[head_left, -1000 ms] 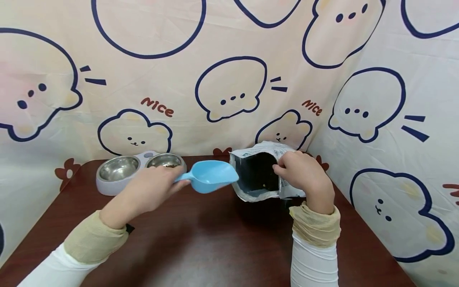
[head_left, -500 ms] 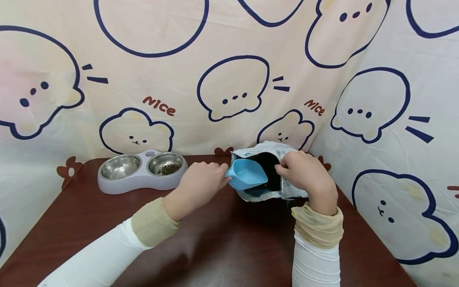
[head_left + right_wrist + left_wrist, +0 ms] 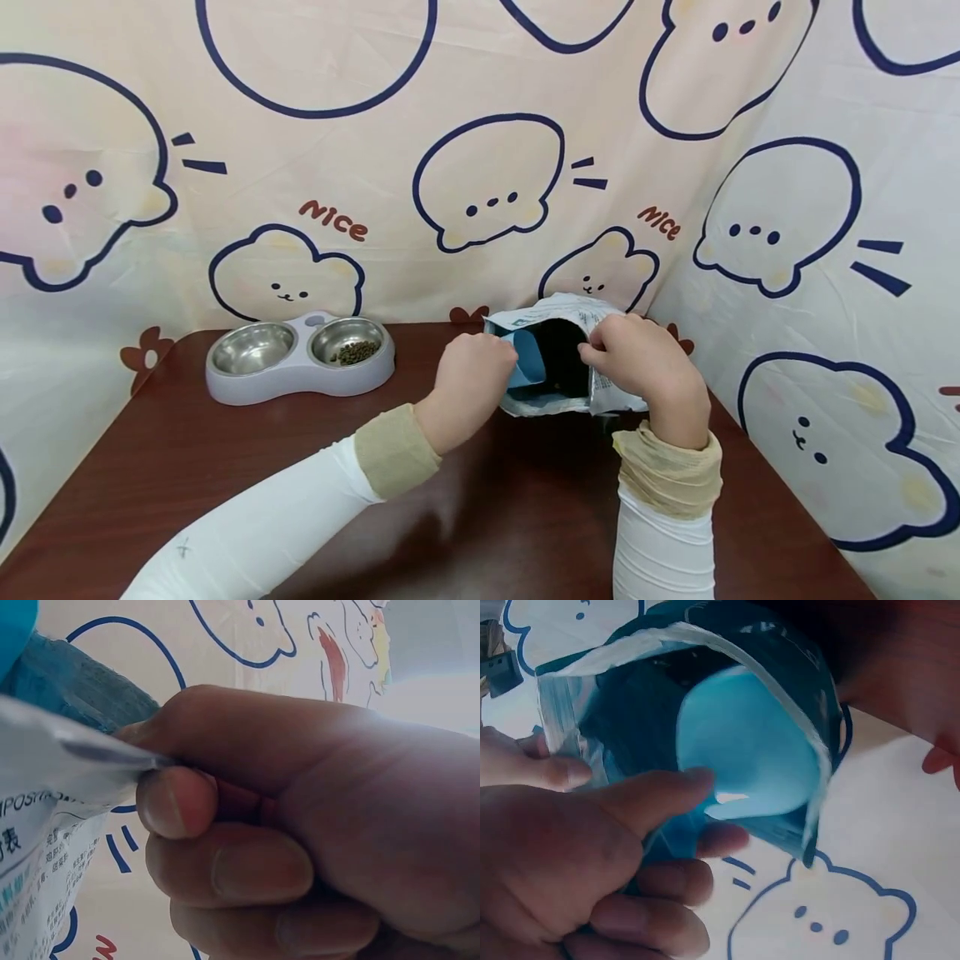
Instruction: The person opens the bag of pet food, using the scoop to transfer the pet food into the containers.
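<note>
My left hand (image 3: 474, 385) grips the handle of a light blue scoop (image 3: 742, 742), its thumb lying along the top in the left wrist view. The scoop's bowl is inside the mouth of a printed pouch bag (image 3: 621, 398), whose interior looks dark in the head view. At the bag's right edge my right hand (image 3: 637, 358) pinches the rim between thumb and curled forefinger, as the right wrist view (image 3: 225, 802) shows. What lies deeper in the bag is hidden.
A pale double pet bowl (image 3: 300, 379) with two steel dishes stands at the back left of the dark wooden table (image 3: 315, 467). Brown kibble (image 3: 356, 352) lies in its right dish. Cartoon-printed cloth (image 3: 480, 75) walls the back and sides.
My left hand has carried the scoop rightward from in front of the pet bowl and into the bag's mouth. My right hand has kept its hold on the bag's rim.
</note>
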A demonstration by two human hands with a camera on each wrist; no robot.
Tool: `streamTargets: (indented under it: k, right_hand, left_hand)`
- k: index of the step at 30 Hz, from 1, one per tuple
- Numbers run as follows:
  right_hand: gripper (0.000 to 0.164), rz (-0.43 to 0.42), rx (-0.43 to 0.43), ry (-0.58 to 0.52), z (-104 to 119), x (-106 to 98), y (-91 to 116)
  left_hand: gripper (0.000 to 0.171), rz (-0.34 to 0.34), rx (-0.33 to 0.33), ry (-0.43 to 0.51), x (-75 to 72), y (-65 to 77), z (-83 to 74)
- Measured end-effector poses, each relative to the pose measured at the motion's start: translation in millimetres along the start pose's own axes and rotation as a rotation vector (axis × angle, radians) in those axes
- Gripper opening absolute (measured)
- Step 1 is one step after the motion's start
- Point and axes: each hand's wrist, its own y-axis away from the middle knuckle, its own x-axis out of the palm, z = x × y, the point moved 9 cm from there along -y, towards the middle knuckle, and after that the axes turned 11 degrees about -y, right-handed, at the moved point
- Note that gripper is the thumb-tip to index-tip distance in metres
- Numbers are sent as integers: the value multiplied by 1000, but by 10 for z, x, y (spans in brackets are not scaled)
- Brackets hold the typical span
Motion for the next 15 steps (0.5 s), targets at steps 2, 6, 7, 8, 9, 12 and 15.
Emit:
streamTargets:
  k: [2,6,7,8,9,12,15]
  right_hand:
    - [44,-1,-2,-1,-4,8,2]
    - [45,-9,-7,-3,-10,5,4]
    - [45,-12,-9,-2,-10,2,4]
    - [46,-14,-9,-1,-13,-4,5]
    - [46,-18,-10,0,-14,-10,4]
    - [47,-19,-12,2,-15,-19,7]
    - [47,-19,-15,2,-12,-22,14]
  left_hand:
    - [47,35,3,-21,17,-23,-51]
    - [52,88,17,-81,53,-61,-136]
    - [52,96,24,-97,56,-69,-156]
    - [51,103,28,-110,56,-77,-175]
    - [50,110,35,-125,56,-83,-195]
    - [44,127,59,-173,45,-101,-259]
    - [38,137,80,-214,37,-120,-328]
